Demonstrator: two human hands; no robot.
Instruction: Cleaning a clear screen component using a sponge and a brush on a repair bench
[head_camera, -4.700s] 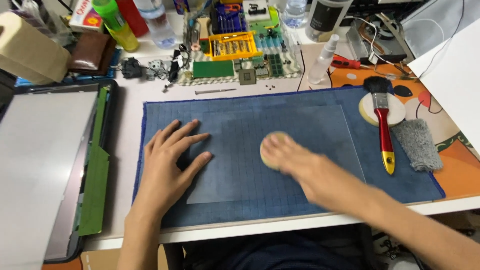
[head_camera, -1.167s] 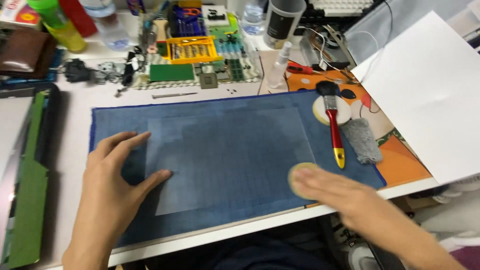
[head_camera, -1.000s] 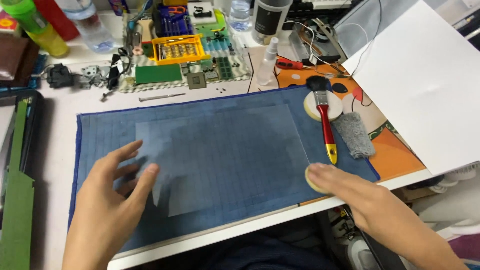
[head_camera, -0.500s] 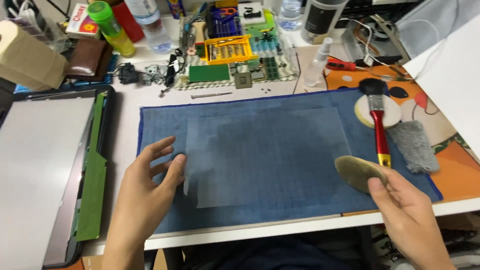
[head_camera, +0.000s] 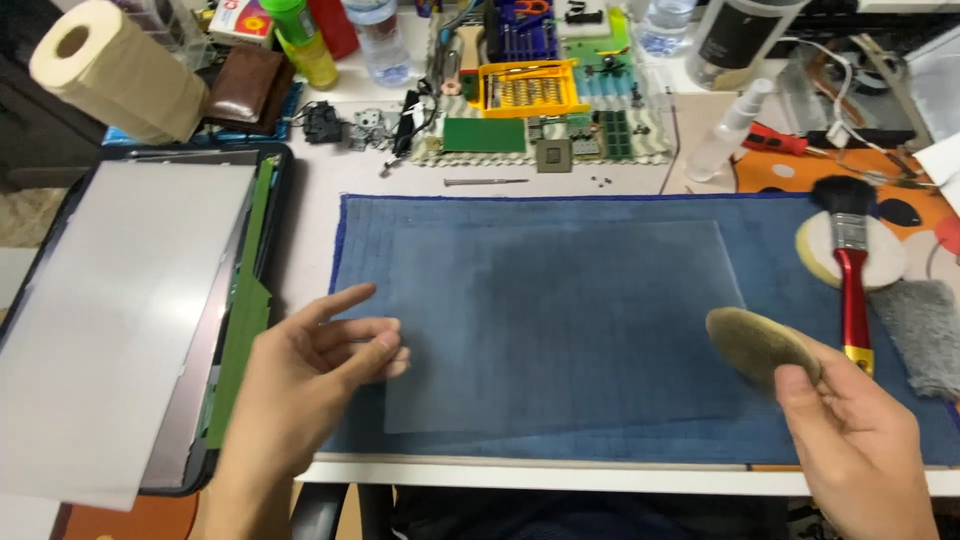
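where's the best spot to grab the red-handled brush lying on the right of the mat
Take the red-handled brush by the middle of its red handle, coming straight down from above with fingers across it. It lies flat, bristles away from the person and resting on the round white pad, so the handle's long sides are free; the grey cloth sits close on its right.

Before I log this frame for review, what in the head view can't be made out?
- Right hand: wrist cut off by the bottom edge; the side of the round pad facing the palm is hidden.
- Left hand: whether it touches the clear sheet cannot be told.
- Small screws above the blue mat: too small.
- Grey cloth: cut off by the right edge.
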